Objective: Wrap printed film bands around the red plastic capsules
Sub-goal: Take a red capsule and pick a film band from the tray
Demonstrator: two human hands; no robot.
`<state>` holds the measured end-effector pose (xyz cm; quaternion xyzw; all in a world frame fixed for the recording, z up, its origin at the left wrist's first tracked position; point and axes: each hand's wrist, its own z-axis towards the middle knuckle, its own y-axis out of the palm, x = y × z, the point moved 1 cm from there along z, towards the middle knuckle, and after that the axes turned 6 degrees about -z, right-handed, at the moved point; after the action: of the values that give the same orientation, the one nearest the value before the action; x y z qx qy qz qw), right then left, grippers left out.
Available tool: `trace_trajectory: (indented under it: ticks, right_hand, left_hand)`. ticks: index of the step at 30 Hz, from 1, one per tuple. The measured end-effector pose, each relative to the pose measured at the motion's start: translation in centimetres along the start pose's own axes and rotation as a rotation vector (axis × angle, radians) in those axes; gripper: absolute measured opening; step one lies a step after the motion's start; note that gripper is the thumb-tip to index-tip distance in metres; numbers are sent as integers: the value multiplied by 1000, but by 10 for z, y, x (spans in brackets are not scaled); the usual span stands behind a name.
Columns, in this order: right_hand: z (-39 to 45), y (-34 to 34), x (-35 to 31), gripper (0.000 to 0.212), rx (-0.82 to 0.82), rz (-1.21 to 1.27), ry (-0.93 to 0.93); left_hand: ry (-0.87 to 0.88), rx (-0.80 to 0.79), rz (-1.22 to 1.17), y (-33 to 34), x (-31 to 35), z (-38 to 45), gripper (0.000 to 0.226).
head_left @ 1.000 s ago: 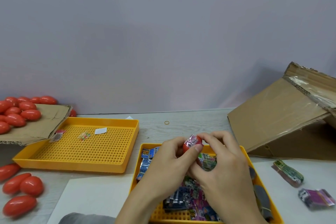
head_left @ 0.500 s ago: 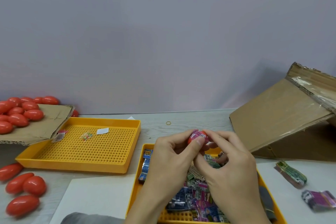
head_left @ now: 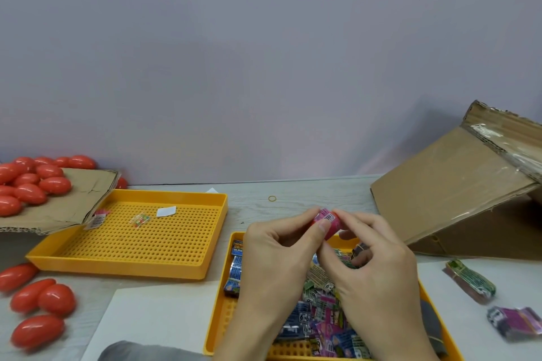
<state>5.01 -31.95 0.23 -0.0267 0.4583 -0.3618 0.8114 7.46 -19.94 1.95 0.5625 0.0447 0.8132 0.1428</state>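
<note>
You are pinching the capsule (head_left: 327, 221) between both hands, left hand (head_left: 277, 255) and right hand (head_left: 378, 267), above the tray (head_left: 218, 328); the pink band (head_left: 328, 217) now covers more red than a moment ago (nearly seated, I judge).

Capsule (head_left: 328, 221): largely hidden by fingers (head_left: 318, 227). Cardboard box (head_left: 457, 202): cut off at right edge. Band print: illegible.

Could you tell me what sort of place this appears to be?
Probably a small hand-packing workstation: loose red capsules piled on cardboard, a yellow tray full of printed film bands, and both hands fitting a band on one capsule.
</note>
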Motion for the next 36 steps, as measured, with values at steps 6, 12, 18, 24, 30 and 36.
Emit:
trace_trajectory:
  ticks: [6, 12, 18, 24, 30, 36]
  right_hand:
    - [1, -1, 2, 37, -10, -35, 29]
    - [0, -2, -5, 43, -89, -101, -7]
    - [0, -3, -7, 47, -65, -74, -74]
    - [-1, -2, -2, 46, -80, -42, -32]
    - [0, -2, 1, 45, -135, 16, 7]
    - [1, 0, -4, 43, -98, -71, -6]
  left_hand:
    - [-32, 25, 39, 3, 1, -1, 18]
    - [-283, 81, -120, 4, -2, 2, 14]
    - [-532, 13, -451, 7, 1, 1, 38]
    - [-509, -80, -428, 3, -4, 2, 34]
    - [-524, -69, -424, 3, -6, 3, 37]
    - [-468, 125, -492, -3, -7, 7, 33]
